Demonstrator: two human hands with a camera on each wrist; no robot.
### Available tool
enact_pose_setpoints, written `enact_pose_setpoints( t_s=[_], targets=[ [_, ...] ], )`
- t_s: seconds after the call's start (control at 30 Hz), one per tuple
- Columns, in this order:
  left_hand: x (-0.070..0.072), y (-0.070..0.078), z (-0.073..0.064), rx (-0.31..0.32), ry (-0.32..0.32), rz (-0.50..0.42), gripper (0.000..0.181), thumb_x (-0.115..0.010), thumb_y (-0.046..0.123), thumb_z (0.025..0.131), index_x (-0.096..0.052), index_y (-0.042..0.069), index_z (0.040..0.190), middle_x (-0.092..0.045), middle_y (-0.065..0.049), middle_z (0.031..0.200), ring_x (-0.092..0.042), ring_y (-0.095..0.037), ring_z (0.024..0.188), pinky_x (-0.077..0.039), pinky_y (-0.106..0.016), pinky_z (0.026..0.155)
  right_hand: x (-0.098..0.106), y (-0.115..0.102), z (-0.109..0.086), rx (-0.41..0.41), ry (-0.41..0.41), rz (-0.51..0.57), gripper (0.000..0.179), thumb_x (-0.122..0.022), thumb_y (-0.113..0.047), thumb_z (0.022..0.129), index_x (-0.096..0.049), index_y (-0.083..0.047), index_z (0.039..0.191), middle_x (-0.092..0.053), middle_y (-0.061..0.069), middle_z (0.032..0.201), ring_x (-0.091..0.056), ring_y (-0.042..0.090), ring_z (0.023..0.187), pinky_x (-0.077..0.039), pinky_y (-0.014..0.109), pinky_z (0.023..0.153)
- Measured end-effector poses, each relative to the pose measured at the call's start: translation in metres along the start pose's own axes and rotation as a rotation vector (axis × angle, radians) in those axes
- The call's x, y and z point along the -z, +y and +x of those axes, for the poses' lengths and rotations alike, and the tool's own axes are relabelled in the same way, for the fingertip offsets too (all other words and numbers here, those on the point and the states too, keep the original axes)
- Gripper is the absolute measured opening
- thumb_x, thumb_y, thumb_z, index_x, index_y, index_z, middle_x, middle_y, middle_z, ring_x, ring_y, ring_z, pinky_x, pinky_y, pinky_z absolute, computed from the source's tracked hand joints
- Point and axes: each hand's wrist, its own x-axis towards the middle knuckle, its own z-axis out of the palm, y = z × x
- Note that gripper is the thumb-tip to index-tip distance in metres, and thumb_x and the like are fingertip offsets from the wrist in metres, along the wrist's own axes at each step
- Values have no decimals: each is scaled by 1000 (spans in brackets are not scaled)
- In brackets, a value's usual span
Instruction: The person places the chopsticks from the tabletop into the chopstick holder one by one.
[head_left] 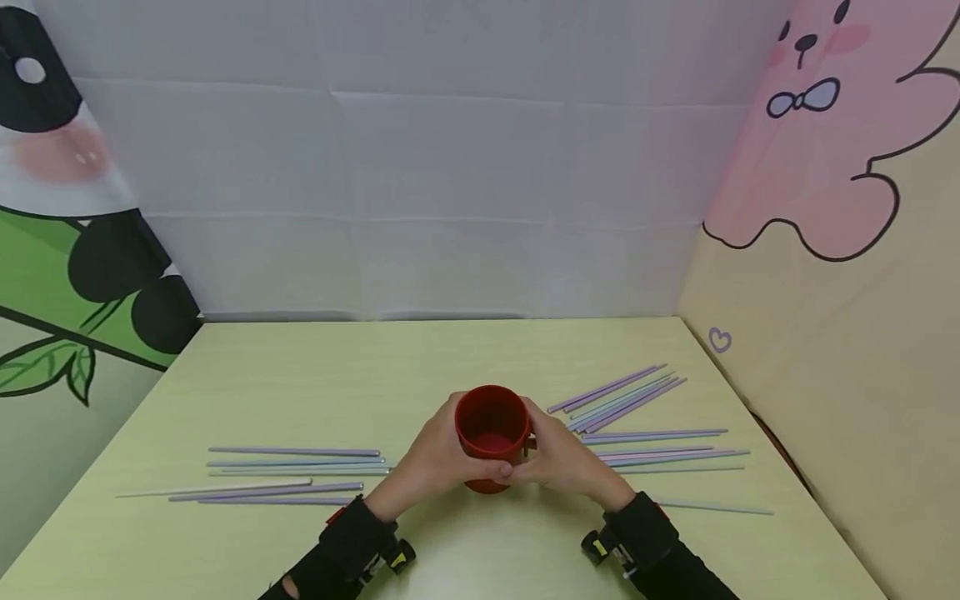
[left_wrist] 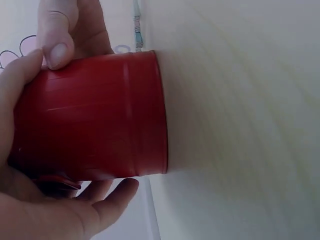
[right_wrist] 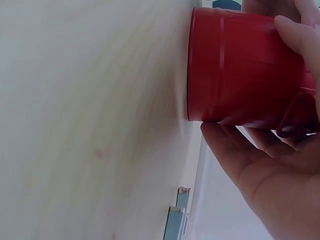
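A red mug stands upright near the middle of the table, its opening facing up toward the head camera. My left hand grips its left side, thumb across the front. From the other side my right hand holds it, with the thumb meeting the left one at the front. In the right wrist view the mug's handle shows beside the right palm. The mug's base is right at the tabletop in the left wrist view. Part of the far side is hidden behind the fingers.
Several thin purple, blue and pale sticks lie to the left on the pale wooden table. More sticks are spread on the right, some fanned diagonally. A white cloth backdrop rises behind the table, with a printed wall on each side.
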Motion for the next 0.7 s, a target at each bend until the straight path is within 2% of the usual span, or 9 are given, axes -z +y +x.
enact_pose_setpoints(
  t_s=[0.13, 0.23, 0.33, 0.43, 0.53, 0.7],
  targets=[
    [0, 2, -3, 27, 3, 5, 90, -87, 45, 64, -38, 22, 135, -50, 2, 127, -48, -21, 114, -52, -41, 83, 2, 6, 2, -6, -23, -25, 87, -82, -36, 75, -31, -20, 143, -49, 4, 134, -50, 26, 115, -51, 34, 86],
    [-2, 4, -3, 47, -1, 5, 90, -86, 45, 65, -35, 22, 136, -50, 4, 129, -48, -18, 115, -51, -35, 83, 11, 1, 1, 4, -59, -61, 88, -82, -35, 75, -30, -22, 145, -47, 2, 136, -49, 24, 117, -51, 39, 87],
    [-5, 4, -1, 53, -2, 1, 91, -85, 45, 66, -33, 22, 137, -49, 4, 130, -47, -18, 116, -51, -34, 83, 28, -7, -6, 5, -92, -160, 87, -80, -32, 77, -28, -22, 147, -44, -1, 140, -46, 22, 121, -48, 46, 90],
    [-5, 5, 0, 62, -1, -5, 91, -86, 45, 66, -34, 21, 137, -49, 3, 130, -47, -19, 116, -50, -35, 83, 50, -17, -22, -49, -105, -308, 77, -77, -30, 81, -34, -23, 145, -44, -7, 139, -47, 18, 119, -48, 47, 91],
    [-4, 6, 0, 72, -6, -1, 92, -86, 45, 65, -34, 21, 137, -49, 2, 130, -47, -20, 116, -51, -35, 82, 73, -24, -43, -105, -115, -468, 59, -75, -29, 84, -48, -24, 135, -50, -11, 129, -51, 15, 111, -49, 43, 88],
    [-1, 4, -3, 98, -5, 8, 93, -87, 45, 64, -34, 21, 137, -50, 2, 130, -48, -21, 116, -52, -33, 79, 98, -25, -73, -105, -151, -649, 36, -75, -24, 83, -60, -24, 116, -57, -10, 111, -56, 13, 98, -51, 34, 79]
  ],
)
